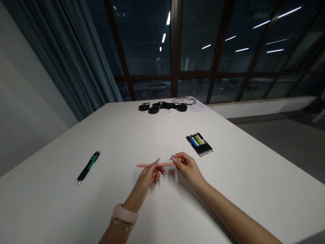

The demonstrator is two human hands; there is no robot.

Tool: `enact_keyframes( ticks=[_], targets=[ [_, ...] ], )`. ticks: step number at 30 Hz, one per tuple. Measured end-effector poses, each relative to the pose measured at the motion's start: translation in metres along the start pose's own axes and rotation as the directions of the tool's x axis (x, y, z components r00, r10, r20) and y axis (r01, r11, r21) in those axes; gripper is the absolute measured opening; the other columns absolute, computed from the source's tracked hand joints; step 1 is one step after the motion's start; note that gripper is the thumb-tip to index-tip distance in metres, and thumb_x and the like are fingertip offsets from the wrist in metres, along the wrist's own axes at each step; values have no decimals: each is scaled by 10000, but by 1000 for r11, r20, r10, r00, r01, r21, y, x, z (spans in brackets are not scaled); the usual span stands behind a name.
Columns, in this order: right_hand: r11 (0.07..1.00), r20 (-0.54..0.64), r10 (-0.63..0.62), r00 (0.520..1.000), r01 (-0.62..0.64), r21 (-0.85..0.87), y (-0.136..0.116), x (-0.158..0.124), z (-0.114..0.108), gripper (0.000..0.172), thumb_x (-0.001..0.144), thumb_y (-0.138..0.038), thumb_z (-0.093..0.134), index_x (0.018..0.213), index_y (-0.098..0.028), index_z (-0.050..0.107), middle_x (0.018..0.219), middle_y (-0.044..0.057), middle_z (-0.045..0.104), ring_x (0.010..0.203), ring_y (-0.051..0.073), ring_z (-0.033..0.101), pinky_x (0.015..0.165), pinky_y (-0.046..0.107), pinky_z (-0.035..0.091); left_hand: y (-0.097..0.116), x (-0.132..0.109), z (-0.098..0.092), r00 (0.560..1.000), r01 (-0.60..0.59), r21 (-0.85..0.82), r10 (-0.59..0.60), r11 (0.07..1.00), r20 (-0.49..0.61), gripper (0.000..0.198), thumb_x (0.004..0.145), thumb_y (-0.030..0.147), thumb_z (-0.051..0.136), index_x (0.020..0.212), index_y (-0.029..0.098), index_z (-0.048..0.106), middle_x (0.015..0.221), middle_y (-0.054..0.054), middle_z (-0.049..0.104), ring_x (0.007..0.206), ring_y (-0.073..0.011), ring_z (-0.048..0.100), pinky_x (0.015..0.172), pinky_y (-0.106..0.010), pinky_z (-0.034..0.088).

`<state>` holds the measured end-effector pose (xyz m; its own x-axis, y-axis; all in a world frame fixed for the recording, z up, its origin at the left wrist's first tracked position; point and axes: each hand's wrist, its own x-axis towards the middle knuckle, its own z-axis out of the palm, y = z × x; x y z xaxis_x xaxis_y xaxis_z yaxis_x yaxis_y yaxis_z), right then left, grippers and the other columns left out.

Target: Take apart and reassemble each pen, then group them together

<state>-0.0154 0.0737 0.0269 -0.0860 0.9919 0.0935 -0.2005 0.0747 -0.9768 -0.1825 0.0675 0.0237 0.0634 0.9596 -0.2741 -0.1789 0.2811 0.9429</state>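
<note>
A pink pen [165, 164] is held level above the white table [122, 135], between both hands. My left hand [149, 174] pinches its middle between thumb and fingers, with the pen's left end sticking out past the thumb. At the pen's right end, the fingertips of my right hand [186, 166] are closed on it and hide the tip. To the right, several pens with blue, white, green and yellow parts [199, 143] lie side by side in a slanted row. Black pens, one with a green part [87, 167], lie together on the left.
Black round objects [153, 110] and a small white item [171, 110] sit at the table's far end. A coiled black cable [184, 101] lies beside them, near a pale sheet [198, 107]. Beyond are windows and a blue curtain [68, 51].
</note>
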Motion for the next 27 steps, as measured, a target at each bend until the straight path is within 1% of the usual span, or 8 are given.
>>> enact_keyframes(
  ticks=[4, 8, 11, 15, 18, 21, 24, 27],
  targets=[
    [1000, 22, 10, 1000, -9, -21, 3, -1, 2, 443, 674, -606, 703, 780, -189, 600, 472, -100, 417, 424, 82, 388, 463, 233, 307, -8, 2, -1, 1000, 6, -37, -5, 999, 20, 409, 677, 524, 669, 505, 172, 550, 463, 15, 508, 373, -63, 369, 385, -208, 226],
    [998, 24, 12, 1000, -10, -67, 4, -3, 3, 466, 707, -643, 654, 793, -189, 595, 480, -92, 433, 414, 83, 374, 438, 230, 284, -13, 4, 0, 999, 44, -59, -42, 997, 29, 406, 667, 527, 675, 521, 172, 543, 478, 26, 500, 385, -60, 375, 395, -203, 251],
    [994, 33, -5, 999, 9, -109, 4, -4, 1, 476, 785, -652, 569, 820, -179, 619, 479, -80, 439, 433, 95, 396, 461, 236, 311, -11, 1, 3, 998, 52, -82, -51, 995, 21, 392, 654, 518, 686, 538, 174, 539, 485, 31, 499, 400, -62, 386, 403, -198, 259],
    [997, 36, -15, 999, 18, -72, 4, -3, -3, 531, 869, -647, 431, 883, -159, 637, 483, -57, 472, 474, 116, 444, 524, 255, 356, -2, -5, 5, 999, 47, -124, -47, 991, 2, 350, 663, 476, 667, 549, 181, 518, 487, 41, 476, 415, -66, 374, 394, -197, 247],
    [999, 31, -8, 999, 9, -39, 4, -2, -6, 462, 865, -594, 477, 960, -165, 619, 504, -59, 480, 494, 123, 454, 535, 259, 360, 2, -5, 5, 999, 42, -149, -46, 988, -23, 333, 664, 464, 647, 555, 189, 495, 490, 53, 456, 405, -62, 343, 379, -203, 222],
    [999, 19, -37, 999, 37, -11, 3, -3, -7, 363, 828, -503, 573, 1018, -194, 588, 545, -71, 461, 531, 124, 453, 558, 260, 391, 1, -2, 4, 998, 48, -152, -53, 987, -29, 337, 653, 472, 646, 560, 191, 486, 491, 58, 450, 396, -58, 332, 374, -204, 213],
    [997, -12, -78, 997, 78, 9, 3, -3, -5, 325, 781, -442, 633, 1005, -213, 575, 582, -75, 435, 540, 116, 430, 550, 253, 410, 0, -1, 4, 999, 38, -140, -42, 989, -25, 349, 642, 485, 651, 550, 188, 491, 491, 55, 453, 400, -59, 345, 380, -204, 227],
    [996, -21, -93, 995, 93, 5, 3, -3, -3, 316, 767, -432, 644, 991, -221, 569, 594, -73, 443, 532, 112, 433, 528, 247, 413, -1, 0, 5, 999, 41, -116, -43, 992, -16, 367, 644, 500, 654, 537, 185, 499, 484, 48, 458, 397, -62, 360, 380, -206, 223]
  ],
)
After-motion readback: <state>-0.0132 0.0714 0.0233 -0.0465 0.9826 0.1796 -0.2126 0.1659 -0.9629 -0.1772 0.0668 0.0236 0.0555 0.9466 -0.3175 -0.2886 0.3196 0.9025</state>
